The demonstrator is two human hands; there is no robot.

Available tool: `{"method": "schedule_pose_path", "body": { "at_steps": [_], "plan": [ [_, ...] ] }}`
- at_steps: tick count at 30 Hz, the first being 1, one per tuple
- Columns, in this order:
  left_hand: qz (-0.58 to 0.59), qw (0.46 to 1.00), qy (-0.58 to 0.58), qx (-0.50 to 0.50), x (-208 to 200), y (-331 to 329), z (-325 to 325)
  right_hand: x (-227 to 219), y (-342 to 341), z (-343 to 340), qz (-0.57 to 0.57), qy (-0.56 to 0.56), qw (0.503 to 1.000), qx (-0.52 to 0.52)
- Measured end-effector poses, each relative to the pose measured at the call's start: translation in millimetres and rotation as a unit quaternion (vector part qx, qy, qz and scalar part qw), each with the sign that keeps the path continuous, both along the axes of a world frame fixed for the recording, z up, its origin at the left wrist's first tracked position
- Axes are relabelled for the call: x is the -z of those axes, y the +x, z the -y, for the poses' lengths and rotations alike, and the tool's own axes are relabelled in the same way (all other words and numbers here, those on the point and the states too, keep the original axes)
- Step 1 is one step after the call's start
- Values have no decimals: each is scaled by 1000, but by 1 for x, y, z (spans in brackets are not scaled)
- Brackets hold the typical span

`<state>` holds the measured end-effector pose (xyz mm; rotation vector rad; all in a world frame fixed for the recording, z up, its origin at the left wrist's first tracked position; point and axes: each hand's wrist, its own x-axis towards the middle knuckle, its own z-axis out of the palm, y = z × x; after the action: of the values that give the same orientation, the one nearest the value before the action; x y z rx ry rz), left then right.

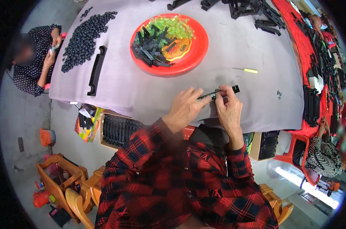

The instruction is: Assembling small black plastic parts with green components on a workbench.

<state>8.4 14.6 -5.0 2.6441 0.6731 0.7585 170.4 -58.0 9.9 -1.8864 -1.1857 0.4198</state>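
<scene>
Over the near edge of the table, my left hand [184,108] and my right hand [229,108] hold a slim black plastic bar [235,89] between them. The left fingers are closed round its left end, and the right thumb and fingers pinch it near the right end, which sticks out past them. Part of the bar is hidden by my fingers. Beyond my hands is a red round tray [199,49] with black strips [152,49] and small yellow-green clear pieces [176,28]. A yellow-handled screwdriver [250,71] lies to the right.
Small round black parts [83,42] are spread at the far left, beside a long black bracket [97,70]. More black brackets [249,9] are piled at the far right. Boxes of black parts [119,130] stand below the near edge. A person [35,61] sits at the left.
</scene>
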Motion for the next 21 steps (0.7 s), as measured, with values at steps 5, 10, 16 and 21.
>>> {"method": "schedule_pose_path", "body": {
  "at_steps": [5,10,16,21],
  "plan": [
    [8,1000,7,-7,0,3,1,-4,4,-1,-24,-14,1000,6],
    [14,1000,11,-7,-3,2,0,-3,3,-5,-21,1,1000,2],
    [30,999,11,-2,0,6,0,-5,1,-9,-30,0,1000,5],
    [30,999,19,-20,0,11,0,8,-4,-10,14,57,998,5]
  ]
}}
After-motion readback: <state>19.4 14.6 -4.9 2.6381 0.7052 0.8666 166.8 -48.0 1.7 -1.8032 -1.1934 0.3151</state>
